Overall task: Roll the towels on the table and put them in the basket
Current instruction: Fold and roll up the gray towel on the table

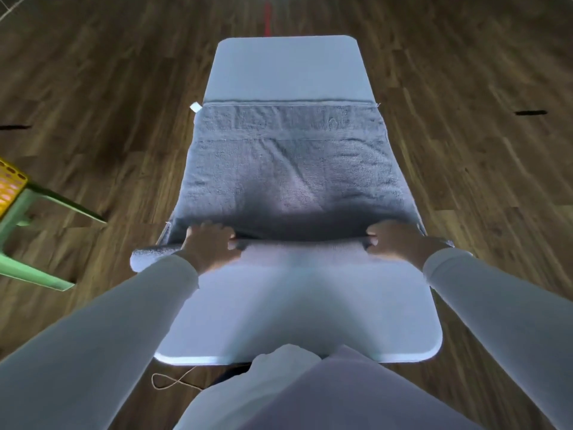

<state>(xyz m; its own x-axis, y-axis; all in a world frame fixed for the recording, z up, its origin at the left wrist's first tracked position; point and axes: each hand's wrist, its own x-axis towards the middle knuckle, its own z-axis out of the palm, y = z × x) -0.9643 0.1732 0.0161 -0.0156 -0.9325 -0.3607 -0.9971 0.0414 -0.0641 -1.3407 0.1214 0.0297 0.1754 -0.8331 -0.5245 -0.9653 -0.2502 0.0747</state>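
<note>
A grey towel (288,162) lies flat along the white table (288,66), with its near end curled into a thin roll (297,243) that runs across the table. My left hand (210,243) grips the roll near its left end, fingers curled over it. Near the right end, my right hand (393,240) grips the same roll. A small white tag (196,107) sticks out at the towel's far left corner. The yellow basket (11,184) shows only as a corner at the left edge of the view.
The basket sits on a green stool (37,206) to the left of the table. Dark wooden floor (480,150) surrounds the table. A thin cord (173,380) lies on the floor under the table's near edge.
</note>
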